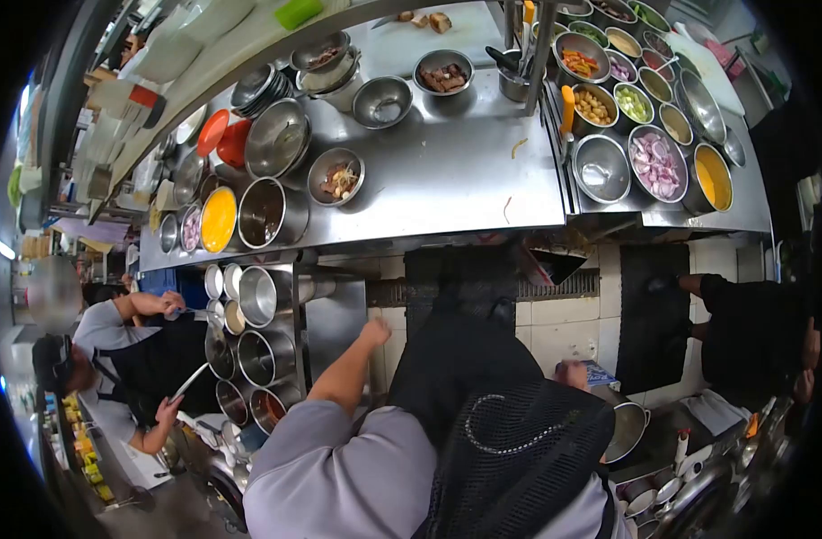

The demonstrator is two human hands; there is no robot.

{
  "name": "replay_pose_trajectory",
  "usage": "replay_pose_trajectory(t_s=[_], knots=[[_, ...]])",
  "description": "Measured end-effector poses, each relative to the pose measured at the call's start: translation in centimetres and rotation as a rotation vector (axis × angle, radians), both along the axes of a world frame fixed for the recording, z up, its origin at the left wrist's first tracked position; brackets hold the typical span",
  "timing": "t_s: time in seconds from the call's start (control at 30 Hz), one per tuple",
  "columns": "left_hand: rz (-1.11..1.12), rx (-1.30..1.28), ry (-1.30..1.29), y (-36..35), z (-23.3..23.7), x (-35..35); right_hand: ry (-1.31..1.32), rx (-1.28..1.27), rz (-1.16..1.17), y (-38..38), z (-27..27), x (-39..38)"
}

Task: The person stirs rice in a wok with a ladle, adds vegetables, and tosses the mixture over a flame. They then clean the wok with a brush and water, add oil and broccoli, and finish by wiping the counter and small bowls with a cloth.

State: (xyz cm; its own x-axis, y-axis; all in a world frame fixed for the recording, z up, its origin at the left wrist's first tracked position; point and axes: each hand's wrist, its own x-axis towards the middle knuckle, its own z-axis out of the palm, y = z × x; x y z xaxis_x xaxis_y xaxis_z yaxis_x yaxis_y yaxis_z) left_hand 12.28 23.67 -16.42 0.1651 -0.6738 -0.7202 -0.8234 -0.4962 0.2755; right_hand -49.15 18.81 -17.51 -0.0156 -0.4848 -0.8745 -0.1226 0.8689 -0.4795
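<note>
My left hand hangs over the floor beside a metal rack, its fingers curled closed with nothing visible in them. My right hand is low at my right side, blurred, beside a blue-and-white item; its fingers are not clear enough to read. Neither hand touches the steel counter in front of me. On that counter stand a bowl of mixed food, an empty metal bowl, a bowl of dark meat pieces and a pot of dark liquid.
Chopped onions and yellow liquid stand in containers at the right. Pots fill the left rack. A co-worker holds utensils at far left; another person is at right. A pan sits low right.
</note>
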Motion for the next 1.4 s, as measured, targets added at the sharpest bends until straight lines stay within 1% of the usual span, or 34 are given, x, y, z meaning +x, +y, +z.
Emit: replay_pose_trajectory(t_s=[0.03,0.07,0.13,0.2,0.23,0.3,0.37,0.43,0.47,0.5,0.53,0.57,0.6,0.67,0.7,0.77,0.83,0.87,0.9,0.93,0.97,1.0,1.03,1.07,1.1,1.13,1.17,1.2,1.23,1.27,1.3,1.33,1.37,1.4], knots=[[0.033,0.134,0.050,2.2,4.0,-1.2,-0.096,-0.035,-0.070,-2.1,0.0,0.2],[0.126,0.129,0.138,6.1,3.5,-1.3,-0.105,-0.069,-0.094,-4.3,0.5,0.7],[0.220,0.114,0.236,9.7,3.1,-2.4,0.078,-0.176,-0.115,-8.3,3.1,3.1],[0.742,0.249,0.343,11.3,6.2,-4.7,0.099,-0.202,-0.007,-11.4,4.9,4.2],[0.757,0.255,0.348,12.0,5.5,-4.9,0.104,-0.197,0.009,-12.4,4.8,4.5],[0.726,0.178,0.329,11.9,3.6,-4.4,0.077,-0.206,0.045,-13.2,4.7,5.4],[0.697,0.038,0.312,9.2,4.3,-4.6,0.088,-0.167,0.099,-12.9,6.1,6.9],[0.620,-0.210,0.252,7.6,2.5,-4.0,0.104,-0.145,0.158,-12.4,7.2,8.7],[0.709,-0.231,0.315,6.2,4.4,-4.6,0.080,-0.130,0.203,-11.6,7.0,9.5],[0.798,-0.251,0.375,4.4,8.3,-5.7,0.056,-0.111,0.247,-10.6,6.7,10.4],[0.799,-0.275,0.415,3.3,11.3,-6.3,0.060,-0.095,0.288,-9.6,6.6,11.2],[0.800,-0.298,0.456,3.2,12.7,-6.5,0.075,-0.087,0.317,-8.3,6.0,11.9],[0.829,-0.292,0.469,4.2,12.1,-6.4,0.102,-0.055,0.375,-7.1,5.3,12.5],[0.894,-0.350,0.618,6.4,10.8,-6.0,0.169,-0.025,0.490,-4.6,5.7,14.2],[0.921,-0.344,0.637,8.0,10.2,-5.9,0.166,-0.029,0.580,-3.5,3.0,13.5],[0.967,-0.320,0.511,12.7,8.5,-6.0,0.369,-0.010,0.816,-1.8,4.3,16.1],[1.051,-0.315,0.415,19.5,2.5,-7.1,0.450,-0.178,1.178,-1.7,1.0,16.6],[1.038,-0.245,0.360,21.7,3.2,-7.8,0.535,-0.293,1.284,-2.1,2.7,19.0],[1.019,-0.168,0.309,23.7,4.1,-8.6,0.542,-0.428,1.357,-2.9,2.4,21.1],[1.131,-0.148,0.354,26.3,3.0,-9.7,0.539,-0.556,1.425,-3.6,1.7,23.3],[1.238,-0.122,0.401,28.7,1.5,-11.2,0.469,-0.590,1.476,-4.9,2.2,26.7],[1.245,-0.085,0.384,30.2,2.0,-12.0,0.433,-0.754,1.532,-6.2,0.6,29.3],[1.228,-0.098,0.357,31.7,1.4,-13.0,0.370,-0.712,1.567,-7.5,2.5,34.5],[1.319,-0.078,0.406,33.1,0.7,-13.9,0.309,-0.930,1.541,-9.1,-0.8,36.7],[1.407,-0.063,0.451,34.1,0.1,-14.9,0.299,-0.979,1.528,-9.8,0.5,41.5],[1.418,-0.042,0.476,34.4,-0.2,-15.8,0.244,-1.175,1.480,-11.5,-1.8,44.6],[1.459,-0.032,0.405,34.7,-0.2,-16.6,0.287,-1.213,1.429,-12.2,-1.2,48.9],[1.495,-0.028,0.327,34.9,-0.5,-17.4,0.378,-1.162,1.462,-13.4,-0.9,52.6],[1.499,-0.024,0.338,35.3,-1.1,-18.2,0.381,-1.166,1.429,-15.4,-3.0,55.5],[1.536,-0.044,0.411,35.9,-1.7,-19.1,0.462,-1.320,1.432,-16.9,-4.1,58.1],[1.569,-0.067,0.483,36.2,-2.3,-19.7,0.563,-1.347,1.403,-18.6,-5.7,60.6],[1.566,-0.067,0.487,35.8,-2.5,-20.0,0.522,-1.340,1.264,-19.2,-6.0,62.6],[1.629,-0.058,0.474,35.2,-2.3,-20.3,0.528,-1.339,1.264,-20.2,-7.5,63.9],[1.692,-0.048,0.459,34.5,-2.0,-20.3,0.686,-1.646,1.200,-21.2,-9.2,65.1]])
